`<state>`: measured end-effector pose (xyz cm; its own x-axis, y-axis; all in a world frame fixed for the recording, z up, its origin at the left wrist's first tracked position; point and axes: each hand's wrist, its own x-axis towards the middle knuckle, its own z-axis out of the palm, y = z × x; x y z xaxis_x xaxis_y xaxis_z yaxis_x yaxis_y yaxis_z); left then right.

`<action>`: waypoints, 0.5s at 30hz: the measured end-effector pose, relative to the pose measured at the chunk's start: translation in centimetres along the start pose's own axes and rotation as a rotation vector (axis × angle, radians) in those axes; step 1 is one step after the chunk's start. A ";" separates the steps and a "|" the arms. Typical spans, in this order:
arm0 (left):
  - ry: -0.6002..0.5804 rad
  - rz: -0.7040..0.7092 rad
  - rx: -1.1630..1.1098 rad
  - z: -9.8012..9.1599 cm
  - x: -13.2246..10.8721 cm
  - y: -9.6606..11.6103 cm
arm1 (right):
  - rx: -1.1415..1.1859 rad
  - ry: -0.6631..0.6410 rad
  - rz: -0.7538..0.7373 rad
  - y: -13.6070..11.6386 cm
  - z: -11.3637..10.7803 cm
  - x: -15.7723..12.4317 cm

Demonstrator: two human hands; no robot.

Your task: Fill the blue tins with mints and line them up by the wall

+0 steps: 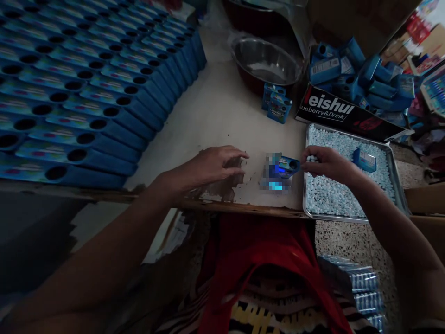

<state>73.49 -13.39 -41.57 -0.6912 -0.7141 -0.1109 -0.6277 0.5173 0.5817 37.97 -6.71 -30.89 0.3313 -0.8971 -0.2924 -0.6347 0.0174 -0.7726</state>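
My left hand [217, 164] hovers over the worn front part of the table, fingers apart and curved, holding nothing. To the right, my right hand [327, 162] is closed around some small pale candy-like pellets [312, 158] at the left side of a metal tray [305, 190]. Its fingertips are close to a small blue box [288, 164] with a dark round hole; whether they touch it, I cannot tell. Part of that spot is blurred out by pixels. Pale blue and white pellets fill the tray, and a blue container [365, 159] lies on them.
Rows of blue boxes with round holes [86, 106] cover the left of the table. Two small blue packs [279, 107] stand before a metal bowl [266, 60]. A black carton [333, 109] heaped with blue containers [368, 79] sits behind the tray. Wrapped packs [363, 280] lie below right.
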 end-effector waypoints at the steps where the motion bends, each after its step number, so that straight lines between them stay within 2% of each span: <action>1: 0.006 0.006 -0.002 0.0 -0.3 -0.4 | -0.065 0.004 -0.024 -0.5 0.3 0.5; 4: 0.020 0.021 0.001 -0.1 -1.0 -1.5 | -0.277 0.030 -0.090 -1.7 0.8 1.4; 7: 0.016 0.013 0.016 -0.2 -1.5 -2.3 | -0.387 0.026 -0.097 -2.2 1.1 1.6; 11: 0.015 0.013 0.000 -0.1 -1.7 -2.9 | -0.419 0.031 -0.035 -2.0 1.0 1.6; 15: -0.008 0.007 -0.014 0.1 -1.4 -3.1 | -0.378 0.051 -0.041 -1.8 1.1 1.9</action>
<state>76.38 -13.92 -43.23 -0.6987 -0.7064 -0.1129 -0.6175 0.5159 0.5937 40.47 -7.94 -30.65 0.3324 -0.9147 -0.2298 -0.8375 -0.1742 -0.5178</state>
